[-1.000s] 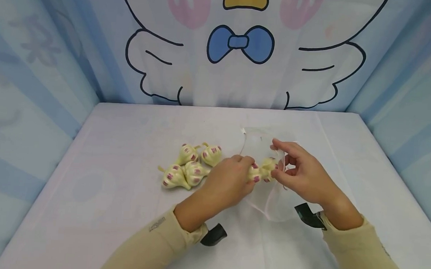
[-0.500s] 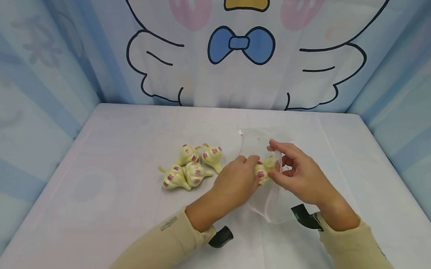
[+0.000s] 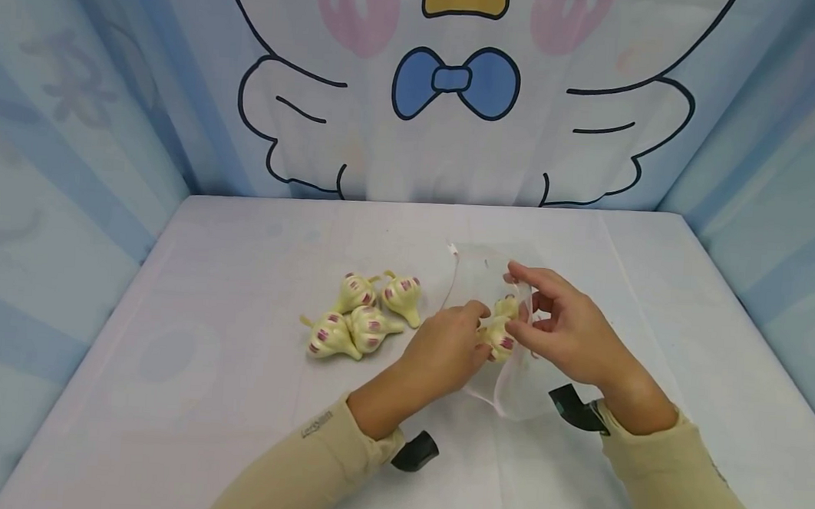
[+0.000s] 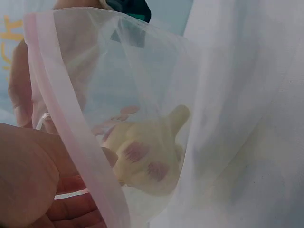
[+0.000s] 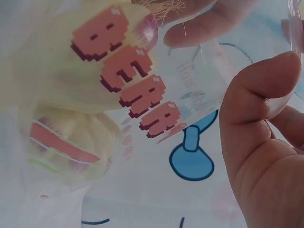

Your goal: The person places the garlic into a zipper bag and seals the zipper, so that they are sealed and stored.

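Note:
A clear plastic zip bag (image 3: 472,272) with a pink band lies in front of me, its mouth held apart. My right hand (image 3: 573,328) grips the bag's rim between thumb and fingers. At the mouth, my left hand (image 3: 444,349) reaches in with its fingers spread beside a garlic bulb (image 3: 498,341). In the left wrist view, the left thumb tip touches that garlic bulb (image 4: 147,161) through or inside the film; I cannot tell which. Another garlic bulb (image 3: 507,306) is inside the bag. Pink block letters (image 5: 137,85) are printed on the film in the right wrist view.
Several garlic bulbs (image 3: 369,329) lie in a cluster on the white table (image 3: 201,367), left of the left hand. A cartoon-printed curtain (image 3: 451,149) hangs along the table's back edge, and blue curtains (image 3: 779,151) flank it.
My left hand has moved right to the bag's mouth, taking a garlic bulb in, then its fingers have spread around the bulb. The right hand has shifted slightly left with the rim.

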